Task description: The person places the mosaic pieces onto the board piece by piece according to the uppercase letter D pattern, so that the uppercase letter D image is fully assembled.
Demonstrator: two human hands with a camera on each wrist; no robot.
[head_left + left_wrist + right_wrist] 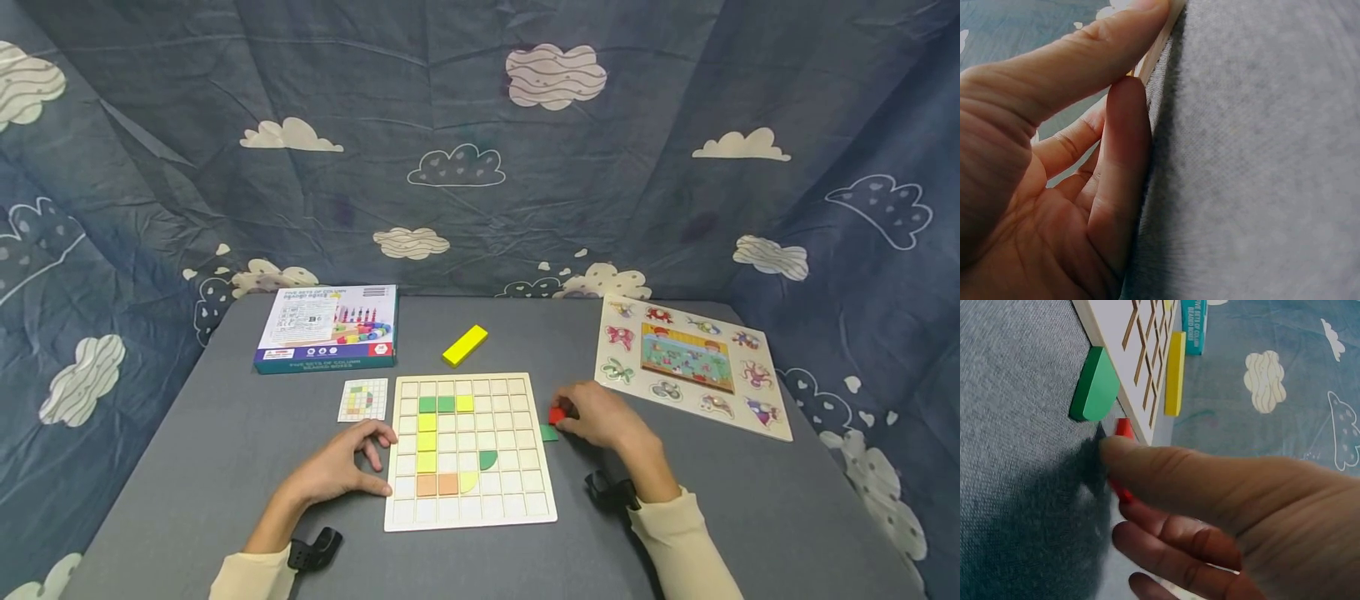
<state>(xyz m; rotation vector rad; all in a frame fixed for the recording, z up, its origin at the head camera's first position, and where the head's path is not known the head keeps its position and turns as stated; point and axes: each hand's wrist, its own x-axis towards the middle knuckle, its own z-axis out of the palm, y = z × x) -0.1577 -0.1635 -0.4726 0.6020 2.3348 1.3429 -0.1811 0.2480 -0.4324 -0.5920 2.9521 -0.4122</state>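
Observation:
My right hand (600,414) pinches a small red block (556,415) between thumb and fingers, just off the right edge of a wooden grid board (471,523). A green block (550,432) with one rounded side lies beside the board near that hand; the right wrist view shows the red block (1124,428) close to it. Against the board's left edge rests my left hand (333,467), its thumb and fingertips touching the rim. Green, yellow and orange squares, plus a green quarter-round (488,459) and a pale yellow one (468,481), sit in the board's cells.
Left of the board's top corner lies a small pattern card (363,400). Behind it is a boxed set (326,329). A yellow bar (465,345) lies beyond the board, and a picture puzzle board (693,367) is at the back right. A cloud-print cloth (465,217) hangs around the table.

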